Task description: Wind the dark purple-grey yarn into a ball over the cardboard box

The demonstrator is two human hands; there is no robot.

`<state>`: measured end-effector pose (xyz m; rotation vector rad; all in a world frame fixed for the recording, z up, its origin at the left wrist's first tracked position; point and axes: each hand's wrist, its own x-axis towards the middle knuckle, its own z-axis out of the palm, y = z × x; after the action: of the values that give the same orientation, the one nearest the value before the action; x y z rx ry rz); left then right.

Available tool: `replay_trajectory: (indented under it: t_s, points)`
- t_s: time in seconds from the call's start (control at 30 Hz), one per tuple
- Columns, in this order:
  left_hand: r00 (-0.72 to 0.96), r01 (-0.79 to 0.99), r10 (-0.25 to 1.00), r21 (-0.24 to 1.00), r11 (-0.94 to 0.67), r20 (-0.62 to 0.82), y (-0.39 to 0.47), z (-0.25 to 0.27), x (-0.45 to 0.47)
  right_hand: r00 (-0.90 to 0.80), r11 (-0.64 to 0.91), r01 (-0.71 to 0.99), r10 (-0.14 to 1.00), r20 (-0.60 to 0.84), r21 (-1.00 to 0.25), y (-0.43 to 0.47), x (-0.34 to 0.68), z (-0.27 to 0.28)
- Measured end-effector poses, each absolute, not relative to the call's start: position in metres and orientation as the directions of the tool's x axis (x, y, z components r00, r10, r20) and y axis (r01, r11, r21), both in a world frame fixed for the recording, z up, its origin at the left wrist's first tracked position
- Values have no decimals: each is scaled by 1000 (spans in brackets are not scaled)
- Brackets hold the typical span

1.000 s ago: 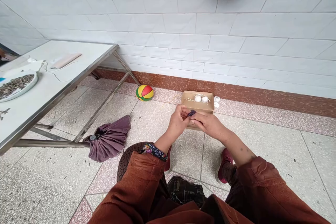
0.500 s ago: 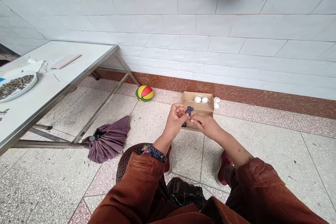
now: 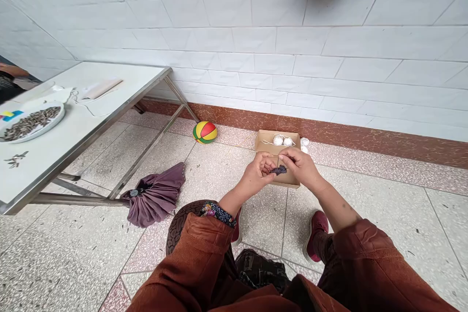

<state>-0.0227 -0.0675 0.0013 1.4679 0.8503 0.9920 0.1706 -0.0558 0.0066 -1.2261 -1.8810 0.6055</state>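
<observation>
A small dark purple bundle (image 3: 280, 169), which looks like wound cord, lies in the fingers of my left hand (image 3: 256, 174). The thumb presses it from below and its right end sticks out. Just above and to the right, my right hand (image 3: 300, 167) pinches what seems to be a thin strand from the bundle, thumb against forefinger. Both hands are over an open cardboard box (image 3: 292, 179). At the back of that box lie two white balls of string (image 3: 282, 140), with loose ends across them.
White round items (image 3: 304, 144) lie right of the box. A striped ball (image 3: 205, 132) rests by the wall. Left are a folded purple umbrella (image 3: 157, 195) and a metal-framed table (image 3: 78, 141) bearing a dish of dark pieces (image 3: 32, 124). A person's arm (image 3: 12, 70) shows at far left.
The bundle has turned from upright to lying sideways and moved slightly right and down. My right hand has risen from its lower end to above it. The whole view has shifted slightly.
</observation>
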Motion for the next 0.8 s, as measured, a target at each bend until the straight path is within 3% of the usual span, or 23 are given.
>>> replay_trajectory:
  t_s: [0.1, 0.2, 0.37, 0.47, 0.57, 0.67, 0.8]
  points:
    - [351, -213, 931, 977, -25, 100, -66, 10, -25, -196, 353, 563, 935, 294, -747, -54, 169, -5]
    - [222, -316, 973, 949, 6, 68, -60, 11, -30, -335, 402, 591, 911, 240, -700, -62, 159, -13]
    - [30, -163, 999, 987, -13, 18, -53, 0, -32, -564, 585, 521, 783, 264, -622, -80, 145, -2]
    - [78, -9, 996, 999, -50, 51, -56, -4, -30, -511, 589, 498, 792, 334, -636, -79, 149, 8]
    - [215, 47, 973, 994, -102, 90, -62, -2, -27, -346, 527, 526, 850, 398, -667, -68, 160, 10]
    - [322, -38, 943, 996, -80, 88, -66, 5, -26, -224, 463, 545, 884, 411, -699, -57, 169, 3]
    - [291, -233, 955, 973, 4, 66, -64, 11, -29, -244, 409, 578, 912, 329, -706, -55, 165, -13]
